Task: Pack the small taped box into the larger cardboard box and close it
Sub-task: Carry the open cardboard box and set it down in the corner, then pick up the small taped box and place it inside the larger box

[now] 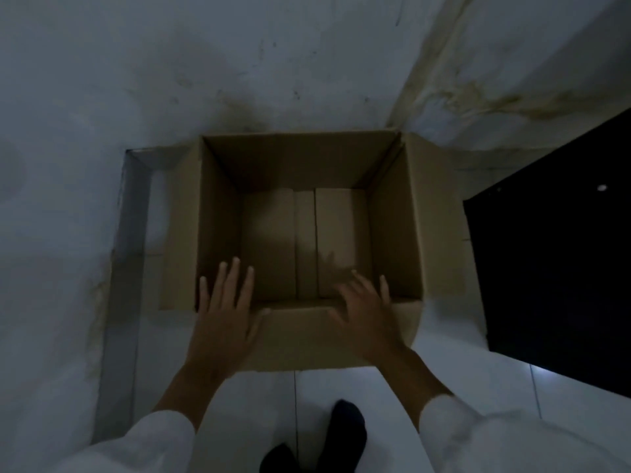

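Observation:
The large cardboard box [392,230] stands open on the floor against the wall, its side flaps folded outward. Deep inside lies a brown cardboard surface with a paler strip [305,244] down its middle; I cannot tell whether this is the small taped box or the big box's own floor. My left hand [222,315] is flat with fingers spread over the near left corner of the rim. My right hand [367,312], blurred, hovers over the near rim and the near flap [300,339]. Neither hand holds anything.
A stained white wall [239,63] rises behind the box, with a corner at the right. A black panel [553,250] stands close to the right flap. A grey skirting strip [129,268] runs along the left. My dark-socked feet [345,425] stand on white tiles.

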